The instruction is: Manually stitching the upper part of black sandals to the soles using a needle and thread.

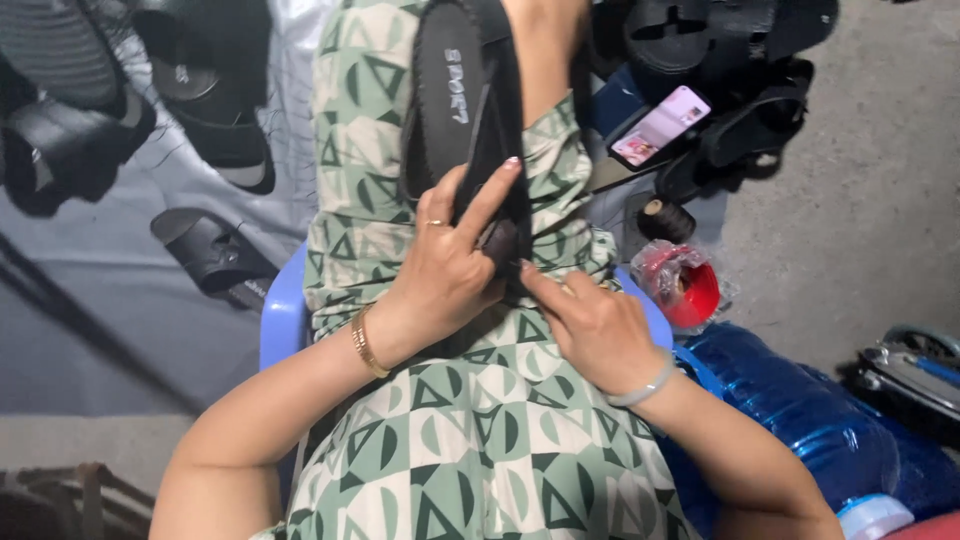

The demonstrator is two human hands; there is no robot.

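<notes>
A black sandal (pixel 455 90) lies sole-up along my lap, on the green and cream patterned cloth (pixel 470 440) of my clothing. My left hand (pixel 450 265), with a ring and a gold bracelet, grips the sandal's near end, its forefinger stretched up along the black strap (pixel 497 130). My right hand (pixel 590 320), with a pale bangle at the wrist, touches the same near end with its fingertips, pinching at the strap's edge. What lies between the fingers is hidden.
Several black sandals (pixel 215 100) lie on a grey sheet (pixel 110 300) at left. At right sit a phone (pixel 660 125), a dark thread spool (pixel 665 220), a red roll in plastic (pixel 688 285) and a blue water jug (pixel 810 420). I sit on a blue plastic stool (pixel 283 320).
</notes>
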